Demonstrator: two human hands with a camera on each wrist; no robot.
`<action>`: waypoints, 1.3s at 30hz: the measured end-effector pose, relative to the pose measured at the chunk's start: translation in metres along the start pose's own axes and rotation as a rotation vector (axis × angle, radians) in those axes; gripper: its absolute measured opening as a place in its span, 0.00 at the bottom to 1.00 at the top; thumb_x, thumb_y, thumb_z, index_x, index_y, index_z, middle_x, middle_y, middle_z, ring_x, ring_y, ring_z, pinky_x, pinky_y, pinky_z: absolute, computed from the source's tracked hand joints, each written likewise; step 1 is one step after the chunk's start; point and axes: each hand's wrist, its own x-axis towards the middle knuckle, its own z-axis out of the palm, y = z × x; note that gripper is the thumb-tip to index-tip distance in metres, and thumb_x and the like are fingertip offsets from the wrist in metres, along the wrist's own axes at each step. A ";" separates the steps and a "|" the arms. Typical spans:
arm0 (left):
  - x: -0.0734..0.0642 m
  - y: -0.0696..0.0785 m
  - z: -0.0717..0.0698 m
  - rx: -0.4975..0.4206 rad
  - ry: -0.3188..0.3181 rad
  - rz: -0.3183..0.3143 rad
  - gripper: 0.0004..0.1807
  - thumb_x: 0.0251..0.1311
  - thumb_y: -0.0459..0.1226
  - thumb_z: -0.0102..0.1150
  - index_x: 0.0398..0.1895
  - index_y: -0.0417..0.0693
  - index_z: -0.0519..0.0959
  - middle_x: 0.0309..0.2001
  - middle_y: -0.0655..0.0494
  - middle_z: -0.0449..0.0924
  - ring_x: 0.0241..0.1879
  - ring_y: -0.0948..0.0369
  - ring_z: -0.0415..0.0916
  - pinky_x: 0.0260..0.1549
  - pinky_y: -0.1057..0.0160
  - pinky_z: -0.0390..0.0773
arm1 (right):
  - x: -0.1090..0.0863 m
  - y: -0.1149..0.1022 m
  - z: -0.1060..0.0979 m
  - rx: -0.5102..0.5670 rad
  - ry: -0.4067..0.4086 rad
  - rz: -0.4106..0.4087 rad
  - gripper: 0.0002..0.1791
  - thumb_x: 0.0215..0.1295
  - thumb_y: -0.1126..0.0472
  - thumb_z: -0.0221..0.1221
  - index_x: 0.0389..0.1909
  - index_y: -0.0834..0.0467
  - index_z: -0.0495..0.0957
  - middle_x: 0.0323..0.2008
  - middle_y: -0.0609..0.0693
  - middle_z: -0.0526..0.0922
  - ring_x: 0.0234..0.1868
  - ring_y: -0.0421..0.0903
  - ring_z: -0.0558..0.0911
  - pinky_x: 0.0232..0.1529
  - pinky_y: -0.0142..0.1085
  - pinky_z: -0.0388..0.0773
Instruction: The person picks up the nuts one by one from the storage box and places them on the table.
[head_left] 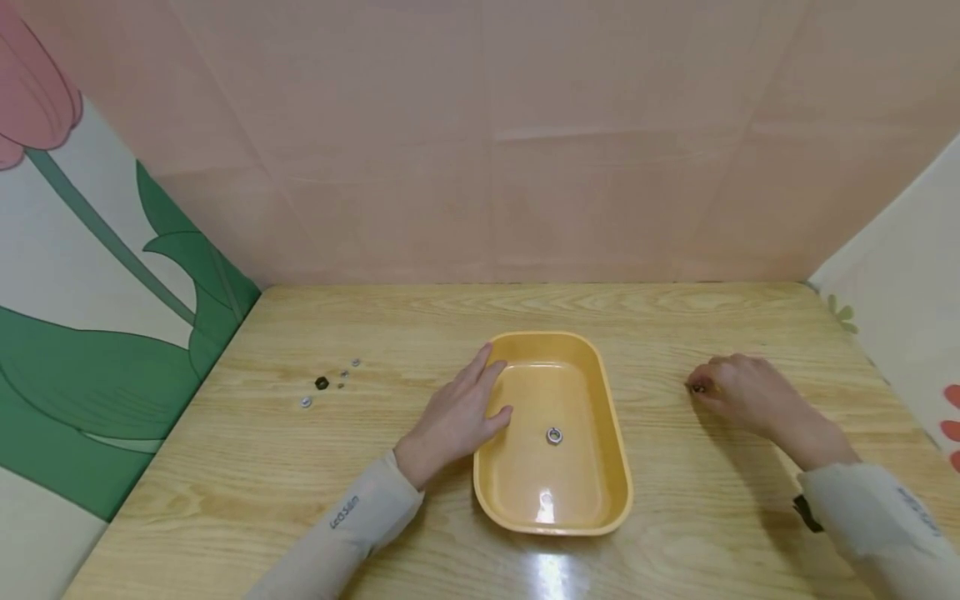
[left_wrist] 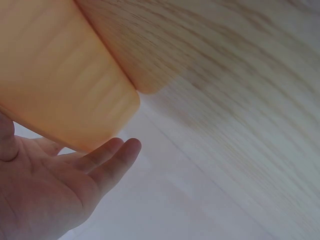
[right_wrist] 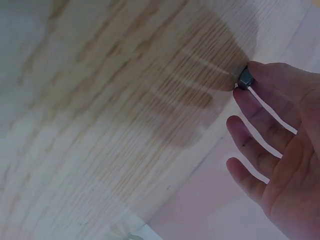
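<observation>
My right hand [head_left: 738, 392] is low over the table, right of a yellow-orange tray [head_left: 617, 417]. Thumb and fingertip pinch a small dark metal nut [right_wrist: 245, 78], while the other fingers spread loosely. At the tray's left rim rests my left hand [head_left: 459, 414], its fingers fairly straight and reaching over the edge, the thumb above the inside. Seen from the left wrist, the left hand [left_wrist: 55, 185] lies against the rim beside the tray's outer wall [left_wrist: 65, 75]. A silver hex nut [head_left: 554, 436] lies on the tray floor.
On the left of the wooden table [head_left: 225, 467] lie a black nut [head_left: 322, 383], a silver nut [head_left: 306, 402] and several smaller metal pieces [head_left: 345, 373]. A pink wall covering [head_left: 487, 167] rises behind the table; printed panels flank it.
</observation>
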 end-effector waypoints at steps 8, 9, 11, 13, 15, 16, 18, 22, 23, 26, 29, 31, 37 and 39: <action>0.000 0.000 0.001 0.002 -0.001 -0.003 0.37 0.66 0.47 0.58 0.74 0.44 0.61 0.79 0.42 0.49 0.73 0.47 0.61 0.62 0.46 0.74 | -0.002 -0.002 0.002 0.019 -0.017 0.027 0.07 0.55 0.62 0.68 0.36 0.57 0.86 0.30 0.49 0.85 0.30 0.50 0.83 0.32 0.50 0.80; 0.000 0.000 0.001 0.002 -0.002 -0.004 0.37 0.66 0.48 0.58 0.74 0.44 0.61 0.79 0.42 0.48 0.73 0.47 0.61 0.62 0.46 0.74 | -0.002 -0.002 0.002 0.022 -0.018 0.031 0.07 0.55 0.62 0.68 0.36 0.57 0.86 0.30 0.49 0.85 0.30 0.50 0.83 0.32 0.50 0.80; 0.000 0.000 0.001 0.001 -0.004 -0.006 0.37 0.66 0.48 0.58 0.74 0.44 0.61 0.79 0.43 0.48 0.73 0.47 0.61 0.62 0.46 0.74 | -0.003 -0.002 0.002 0.034 -0.024 0.041 0.07 0.56 0.62 0.68 0.36 0.58 0.86 0.30 0.50 0.85 0.30 0.50 0.83 0.32 0.50 0.80; 0.000 0.000 0.001 -0.001 -0.004 -0.007 0.37 0.66 0.48 0.58 0.74 0.44 0.61 0.79 0.43 0.48 0.73 0.47 0.61 0.62 0.46 0.74 | -0.003 -0.002 0.002 0.047 -0.029 0.052 0.08 0.56 0.62 0.68 0.37 0.58 0.86 0.31 0.50 0.86 0.31 0.50 0.83 0.32 0.50 0.80; 0.000 0.000 0.001 0.000 -0.005 -0.007 0.36 0.66 0.48 0.58 0.74 0.45 0.61 0.79 0.43 0.48 0.73 0.47 0.61 0.62 0.46 0.74 | -0.003 -0.003 0.002 0.059 -0.031 0.062 0.08 0.56 0.62 0.68 0.37 0.58 0.86 0.31 0.50 0.86 0.31 0.50 0.83 0.32 0.50 0.80; 0.000 0.000 0.001 -0.001 -0.004 -0.007 0.36 0.66 0.48 0.58 0.74 0.45 0.61 0.79 0.43 0.48 0.73 0.47 0.60 0.62 0.46 0.74 | -0.003 -0.004 0.001 0.065 -0.029 0.066 0.08 0.56 0.61 0.68 0.37 0.58 0.86 0.32 0.51 0.86 0.31 0.50 0.83 0.32 0.51 0.79; 0.000 0.000 0.001 -0.001 -0.002 -0.006 0.36 0.66 0.48 0.58 0.74 0.45 0.62 0.79 0.43 0.48 0.73 0.47 0.60 0.62 0.46 0.74 | -0.003 -0.005 0.000 0.075 -0.023 0.070 0.08 0.56 0.61 0.68 0.37 0.58 0.86 0.32 0.51 0.86 0.31 0.50 0.83 0.32 0.51 0.79; 0.000 0.000 0.001 0.002 0.002 -0.004 0.36 0.66 0.47 0.58 0.74 0.45 0.62 0.79 0.42 0.49 0.73 0.48 0.61 0.61 0.46 0.75 | -0.004 -0.009 -0.004 0.106 -0.019 0.079 0.10 0.56 0.61 0.68 0.39 0.59 0.85 0.35 0.54 0.86 0.33 0.52 0.84 0.34 0.52 0.80; 0.000 0.000 0.001 0.003 0.002 -0.004 0.36 0.66 0.48 0.58 0.73 0.45 0.62 0.79 0.42 0.49 0.73 0.48 0.61 0.61 0.47 0.75 | -0.004 -0.010 -0.006 0.120 -0.025 0.085 0.10 0.57 0.61 0.68 0.40 0.59 0.85 0.37 0.55 0.86 0.34 0.53 0.84 0.36 0.53 0.80; 0.000 0.000 0.001 0.004 0.004 -0.006 0.36 0.65 0.48 0.58 0.73 0.45 0.62 0.79 0.43 0.49 0.73 0.48 0.61 0.61 0.47 0.75 | -0.004 -0.014 -0.009 0.167 -0.042 0.107 0.12 0.60 0.61 0.67 0.43 0.60 0.84 0.41 0.58 0.86 0.38 0.55 0.85 0.40 0.53 0.80; -0.001 0.001 0.000 0.001 0.000 -0.009 0.36 0.66 0.48 0.58 0.74 0.45 0.62 0.79 0.43 0.48 0.73 0.48 0.61 0.61 0.46 0.75 | -0.004 -0.020 -0.013 0.210 -0.045 0.117 0.13 0.62 0.61 0.65 0.46 0.60 0.83 0.43 0.58 0.86 0.41 0.56 0.84 0.41 0.53 0.80; -0.001 0.001 0.000 -0.004 -0.001 -0.010 0.36 0.66 0.47 0.58 0.74 0.45 0.62 0.79 0.43 0.48 0.73 0.47 0.61 0.61 0.46 0.74 | -0.003 -0.024 -0.015 0.233 -0.043 0.117 0.13 0.62 0.62 0.65 0.47 0.60 0.83 0.44 0.59 0.85 0.43 0.57 0.84 0.42 0.54 0.80; -0.001 0.000 0.001 -0.016 -0.003 -0.011 0.36 0.66 0.47 0.58 0.74 0.45 0.62 0.79 0.43 0.48 0.73 0.47 0.61 0.61 0.45 0.75 | -0.001 -0.034 -0.019 0.273 -0.033 0.104 0.13 0.64 0.63 0.64 0.49 0.60 0.82 0.45 0.58 0.85 0.46 0.58 0.84 0.44 0.54 0.81; 0.000 0.000 0.001 -0.017 -0.004 -0.011 0.36 0.66 0.47 0.58 0.74 0.46 0.62 0.79 0.43 0.48 0.73 0.47 0.60 0.61 0.45 0.75 | 0.000 -0.037 -0.020 0.289 -0.030 0.104 0.13 0.64 0.62 0.64 0.49 0.60 0.82 0.45 0.57 0.85 0.46 0.58 0.84 0.44 0.54 0.81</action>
